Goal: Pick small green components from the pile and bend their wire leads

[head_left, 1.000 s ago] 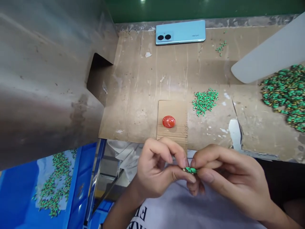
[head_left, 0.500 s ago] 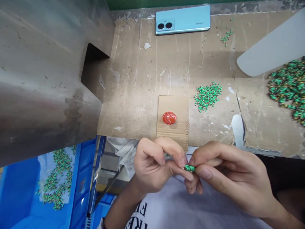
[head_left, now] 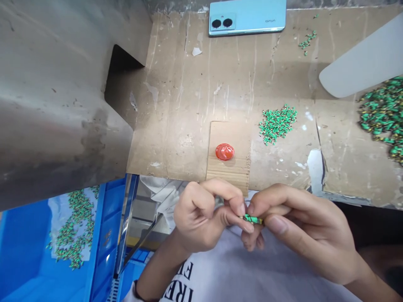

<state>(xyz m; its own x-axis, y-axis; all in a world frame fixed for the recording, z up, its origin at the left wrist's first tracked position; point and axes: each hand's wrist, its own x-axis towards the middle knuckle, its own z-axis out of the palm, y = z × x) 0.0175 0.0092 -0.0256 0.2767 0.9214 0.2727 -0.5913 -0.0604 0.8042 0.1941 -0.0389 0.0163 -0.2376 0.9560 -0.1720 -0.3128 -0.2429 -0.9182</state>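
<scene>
Fingers of left hand (head_left: 201, 220) and right hand (head_left: 308, 235) clamped on one green part (head_left: 251, 219), held near bench (head_left: 176, 134) edge. Noted: three green clusters (head_left: 277, 124), one red dish (head_left: 224, 152); one blue bin (head_left: 105, 235), green pieces (head_left: 67, 241) inside.

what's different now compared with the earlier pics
The whole view has shifted, so the bench things sit higher in the picture. At the green piece, a yellowish end now shows by the right hand; whether those fingers still pinch it is unclear. The left hand still holds it. The phone, red oval object and small green pile stayed put on the bench.
</scene>
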